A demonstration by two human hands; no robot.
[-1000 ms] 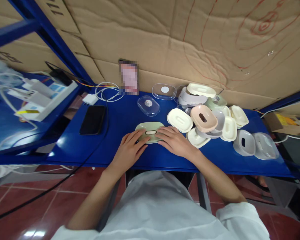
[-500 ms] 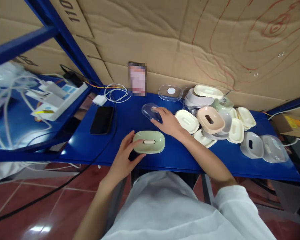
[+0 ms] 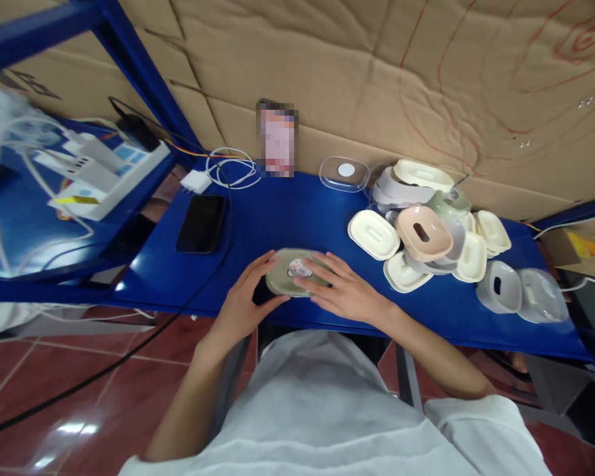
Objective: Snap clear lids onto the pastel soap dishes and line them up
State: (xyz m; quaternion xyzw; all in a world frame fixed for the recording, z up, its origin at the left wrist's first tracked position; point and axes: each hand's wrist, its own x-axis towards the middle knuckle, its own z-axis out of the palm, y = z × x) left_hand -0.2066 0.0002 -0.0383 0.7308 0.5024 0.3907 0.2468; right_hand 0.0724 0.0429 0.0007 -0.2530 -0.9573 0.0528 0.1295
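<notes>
A pale green oval soap dish sits at the front edge of the blue table, with a clear lid on top. The lid carries a round printed sticker. My left hand grips the left end of the dish, thumb in front and fingers behind. Over the right part of the lid, my right hand presses with its fingers and covers that end. Whether the lid is fully seated cannot be made out.
To the right are piled cream dishes, a peach insert and grey boxes. Another clear lid leans against the cardboard. A black phone, a white charger, a propped phone and a power strip are left.
My right hand has brought the clear lid from the table behind down onto the green dish. My left hand has stayed at the dish's left end. The camera view has shifted slightly.
</notes>
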